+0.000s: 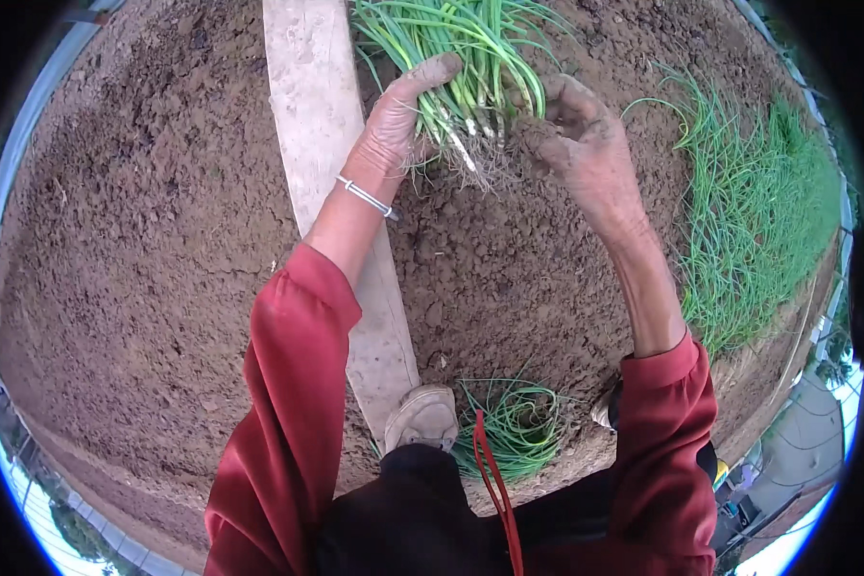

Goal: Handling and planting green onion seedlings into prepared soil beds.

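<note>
My left hand [396, 108] is wrapped around a bunch of spring onion seedlings [475, 79], its thumb lying across the front. The white stems and stringy roots [482, 155] hang towards me, while the green leaves spread away at the top. At the bunch's right edge, the soil-covered fingers of my right hand [583, 137] pinch a few stems near their root end. Part of those fingertips is hidden by leaves and dirt. Loose brown soil [497, 252] lies under both hands.
A long wooden plank [317, 93] runs over the soil at left, with my shoe [423, 417] at its near end. Another heap of green seedlings [511, 425] lies beside that shoe. Dense green plants [756, 216] cover the ground at right.
</note>
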Available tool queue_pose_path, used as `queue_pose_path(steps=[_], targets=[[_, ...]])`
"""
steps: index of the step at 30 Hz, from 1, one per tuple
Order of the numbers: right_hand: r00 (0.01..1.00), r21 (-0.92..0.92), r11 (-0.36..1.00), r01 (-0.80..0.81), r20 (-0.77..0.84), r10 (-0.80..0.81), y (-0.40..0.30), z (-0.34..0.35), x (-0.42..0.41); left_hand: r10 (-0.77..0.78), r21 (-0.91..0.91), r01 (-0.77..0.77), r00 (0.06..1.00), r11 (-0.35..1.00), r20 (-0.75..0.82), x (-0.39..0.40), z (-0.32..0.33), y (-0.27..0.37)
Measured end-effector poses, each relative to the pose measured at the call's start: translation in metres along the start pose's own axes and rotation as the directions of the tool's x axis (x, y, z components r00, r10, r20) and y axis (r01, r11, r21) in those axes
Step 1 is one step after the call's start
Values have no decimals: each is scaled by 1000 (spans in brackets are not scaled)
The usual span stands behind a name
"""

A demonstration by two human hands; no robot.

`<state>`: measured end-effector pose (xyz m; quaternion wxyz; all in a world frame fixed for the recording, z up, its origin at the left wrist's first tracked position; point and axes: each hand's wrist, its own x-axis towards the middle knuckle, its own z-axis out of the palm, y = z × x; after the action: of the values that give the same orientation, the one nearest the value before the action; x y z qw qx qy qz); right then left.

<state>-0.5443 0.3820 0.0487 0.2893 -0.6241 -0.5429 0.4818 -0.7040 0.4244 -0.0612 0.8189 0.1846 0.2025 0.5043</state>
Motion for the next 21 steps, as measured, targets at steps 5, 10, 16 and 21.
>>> queue_pose_path(steps=[5,10,16,21], targets=[[965,183,983,25,-263,25,51,-45,-6,77,10,-76,993,997,-88,-4,4,2],[745,-236,895,-378,-651,143,163,-93,-32,26,62,-23,999,998,-45,3,-4,-8],[841,-495,747,-444,-517,158,241,-106,-49,73,141,-55,989,989,-131,-4,4,-8],[878,-320,838,-441,-347,330,234,-152,-23,4,-20,-6,996,1000,-85,-8,3,-1]])
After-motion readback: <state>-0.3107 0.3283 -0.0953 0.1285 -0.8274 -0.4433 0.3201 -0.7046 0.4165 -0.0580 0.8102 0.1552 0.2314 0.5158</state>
